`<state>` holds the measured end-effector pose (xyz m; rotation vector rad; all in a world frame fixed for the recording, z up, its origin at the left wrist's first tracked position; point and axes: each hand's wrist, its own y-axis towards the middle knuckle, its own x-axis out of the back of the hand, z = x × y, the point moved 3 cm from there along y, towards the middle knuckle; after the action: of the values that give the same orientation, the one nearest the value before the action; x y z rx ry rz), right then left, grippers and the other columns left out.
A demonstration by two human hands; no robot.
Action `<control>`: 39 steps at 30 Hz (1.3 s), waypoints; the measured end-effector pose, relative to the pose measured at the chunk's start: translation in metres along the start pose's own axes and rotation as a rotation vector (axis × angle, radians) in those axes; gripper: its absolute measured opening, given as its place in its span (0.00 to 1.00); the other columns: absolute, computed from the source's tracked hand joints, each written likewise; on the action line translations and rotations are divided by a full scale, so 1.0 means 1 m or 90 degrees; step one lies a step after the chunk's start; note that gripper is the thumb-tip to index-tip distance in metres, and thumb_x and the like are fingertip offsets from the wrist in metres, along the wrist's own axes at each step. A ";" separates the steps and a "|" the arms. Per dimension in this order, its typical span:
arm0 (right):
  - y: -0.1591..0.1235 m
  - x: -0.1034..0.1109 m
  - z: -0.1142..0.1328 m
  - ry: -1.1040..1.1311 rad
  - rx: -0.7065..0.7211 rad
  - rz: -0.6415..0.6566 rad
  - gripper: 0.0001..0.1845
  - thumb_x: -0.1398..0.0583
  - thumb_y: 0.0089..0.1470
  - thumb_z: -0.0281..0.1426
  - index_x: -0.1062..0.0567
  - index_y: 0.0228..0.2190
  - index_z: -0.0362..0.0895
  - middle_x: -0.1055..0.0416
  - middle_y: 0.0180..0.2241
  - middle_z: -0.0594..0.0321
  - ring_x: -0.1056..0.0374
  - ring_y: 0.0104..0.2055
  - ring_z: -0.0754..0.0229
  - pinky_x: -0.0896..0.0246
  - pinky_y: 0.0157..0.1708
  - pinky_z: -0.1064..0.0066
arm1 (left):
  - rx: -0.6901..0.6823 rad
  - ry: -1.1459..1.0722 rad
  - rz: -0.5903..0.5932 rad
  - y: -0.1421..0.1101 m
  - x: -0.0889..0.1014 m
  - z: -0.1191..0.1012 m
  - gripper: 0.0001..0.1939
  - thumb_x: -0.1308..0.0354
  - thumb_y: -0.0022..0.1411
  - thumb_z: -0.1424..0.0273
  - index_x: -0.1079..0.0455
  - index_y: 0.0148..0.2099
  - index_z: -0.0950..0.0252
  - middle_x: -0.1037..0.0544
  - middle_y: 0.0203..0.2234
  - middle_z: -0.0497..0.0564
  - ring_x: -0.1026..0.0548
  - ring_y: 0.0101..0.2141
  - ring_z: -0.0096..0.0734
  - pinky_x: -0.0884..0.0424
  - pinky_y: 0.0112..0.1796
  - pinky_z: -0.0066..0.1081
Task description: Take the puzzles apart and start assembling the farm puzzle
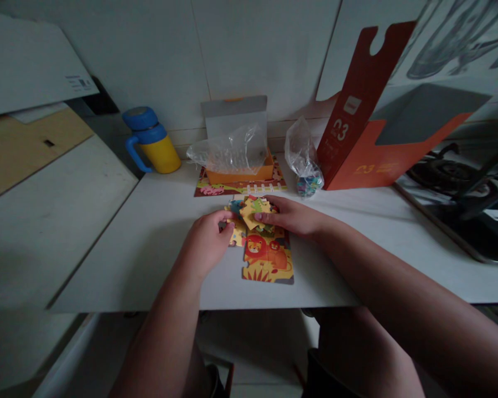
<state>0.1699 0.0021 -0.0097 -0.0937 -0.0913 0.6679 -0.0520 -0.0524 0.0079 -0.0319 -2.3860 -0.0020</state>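
My right hand (292, 214) is closed round a small pile of jigsaw puzzle pieces (255, 211), yellow with green and red parts, its thumb on top. Close by on the left, my left hand (205, 237) has its thumb and forefinger bent together at the edge of a yellow puzzle piece (237, 235); the other fingers are hidden. Below the pile, joined puzzle pieces with an orange lion picture (262, 255) lie flat on the white table (161, 265). Their upper part is covered by the held pile.
Behind my hands, an open orange box (238, 178) with clear plastic wrap (232, 152) stands on a colourful picture sheet (211, 189). A clear bag (307, 166) and tall orange carton (365, 155) are at right, beside a gas stove (452, 177). A blue-yellow jug (157, 146) stands back left.
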 end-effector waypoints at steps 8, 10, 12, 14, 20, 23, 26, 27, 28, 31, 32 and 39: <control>-0.004 -0.005 0.010 0.092 0.027 -0.015 0.28 0.28 0.55 0.47 0.23 0.53 0.48 0.21 0.55 0.55 0.23 0.53 0.48 0.22 0.51 0.59 | -0.025 -0.037 -0.029 0.000 0.006 0.001 0.13 0.41 0.69 0.65 0.22 0.53 0.60 0.15 0.43 0.53 0.18 0.33 0.36 0.26 0.34 0.32; -0.004 -0.003 0.011 0.126 0.032 -0.079 0.28 0.29 0.56 0.47 0.25 0.54 0.49 0.22 0.56 0.55 0.24 0.54 0.48 0.21 0.48 0.59 | -0.036 -0.047 -0.043 0.000 0.007 0.003 0.14 0.41 0.69 0.63 0.21 0.53 0.60 0.15 0.42 0.53 0.20 0.32 0.35 0.27 0.32 0.32; -0.003 0.000 0.010 0.142 0.038 -0.159 0.28 0.29 0.57 0.47 0.27 0.55 0.50 0.23 0.57 0.55 0.25 0.55 0.49 0.19 0.44 0.60 | -0.048 -0.061 -0.058 0.000 0.009 0.003 0.15 0.39 0.68 0.61 0.20 0.52 0.60 0.15 0.41 0.53 0.22 0.30 0.34 0.29 0.30 0.31; -0.002 0.005 0.008 0.124 0.039 -0.227 0.28 0.29 0.57 0.47 0.28 0.54 0.50 0.24 0.58 0.55 0.25 0.55 0.49 0.19 0.41 0.62 | -0.061 -0.094 -0.065 -0.001 0.011 0.000 0.15 0.38 0.68 0.59 0.20 0.51 0.60 0.15 0.40 0.52 0.23 0.30 0.32 0.30 0.30 0.30; 0.000 0.011 0.001 0.047 0.003 -0.284 0.31 0.28 0.55 0.47 0.29 0.55 0.51 0.23 0.54 0.54 0.24 0.51 0.47 0.19 0.39 0.58 | -0.108 -0.221 0.017 -0.010 0.008 -0.017 0.15 0.36 0.67 0.58 0.20 0.49 0.62 0.16 0.40 0.52 0.23 0.31 0.31 0.31 0.31 0.28; -0.002 0.007 0.002 0.054 0.003 -0.225 0.30 0.29 0.56 0.47 0.29 0.56 0.52 0.23 0.52 0.57 0.24 0.49 0.50 0.20 0.38 0.61 | -0.115 -0.214 0.056 -0.012 0.004 -0.022 0.14 0.37 0.67 0.59 0.20 0.49 0.62 0.16 0.39 0.52 0.24 0.30 0.29 0.32 0.30 0.28; -0.002 0.001 0.002 0.089 -0.020 -0.153 0.27 0.31 0.58 0.50 0.27 0.53 0.52 0.23 0.50 0.58 0.24 0.47 0.52 0.21 0.32 0.66 | -0.099 -0.197 0.055 -0.011 0.002 -0.021 0.14 0.37 0.67 0.59 0.20 0.48 0.63 0.16 0.37 0.51 0.24 0.31 0.29 0.31 0.31 0.27; -0.002 -0.001 0.001 0.102 -0.027 -0.140 0.27 0.33 0.58 0.53 0.26 0.52 0.52 0.22 0.48 0.58 0.24 0.45 0.52 0.21 0.30 0.67 | -0.091 -0.198 0.057 -0.010 0.001 -0.020 0.14 0.37 0.67 0.60 0.20 0.47 0.63 0.16 0.37 0.51 0.23 0.31 0.30 0.30 0.31 0.28; -0.002 -0.003 -0.001 0.115 -0.033 -0.133 0.28 0.35 0.59 0.56 0.25 0.52 0.52 0.22 0.47 0.57 0.25 0.44 0.52 0.22 0.29 0.66 | -0.083 -0.202 0.062 -0.009 0.001 -0.018 0.13 0.37 0.67 0.60 0.20 0.47 0.63 0.16 0.37 0.52 0.23 0.32 0.30 0.30 0.32 0.28; -0.001 -0.006 -0.004 0.140 -0.040 -0.122 0.35 0.40 0.60 0.63 0.26 0.56 0.51 0.21 0.46 0.55 0.24 0.43 0.51 0.23 0.26 0.65 | -0.062 -0.207 0.090 -0.007 -0.001 -0.014 0.13 0.37 0.67 0.60 0.21 0.47 0.62 0.17 0.38 0.51 0.23 0.33 0.30 0.29 0.32 0.28; -0.001 -0.006 -0.004 0.127 -0.038 -0.110 0.36 0.40 0.59 0.63 0.26 0.56 0.51 0.21 0.47 0.54 0.24 0.44 0.50 0.23 0.26 0.65 | -0.060 -0.206 0.098 -0.007 -0.002 -0.013 0.13 0.38 0.67 0.60 0.21 0.47 0.62 0.17 0.37 0.51 0.24 0.32 0.30 0.30 0.31 0.28; -0.004 -0.004 0.006 0.009 0.017 -0.088 0.35 0.27 0.52 0.51 0.26 0.55 0.49 0.20 0.49 0.56 0.24 0.49 0.48 0.22 0.46 0.57 | -0.083 -0.247 0.106 -0.006 -0.006 -0.013 0.10 0.38 0.68 0.62 0.27 0.46 0.62 0.20 0.37 0.50 0.23 0.34 0.30 0.29 0.31 0.26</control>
<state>0.1689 -0.0032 -0.0035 -0.0653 -0.0751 0.5311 -0.0391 -0.0588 0.0135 -0.3191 -2.7603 -0.0792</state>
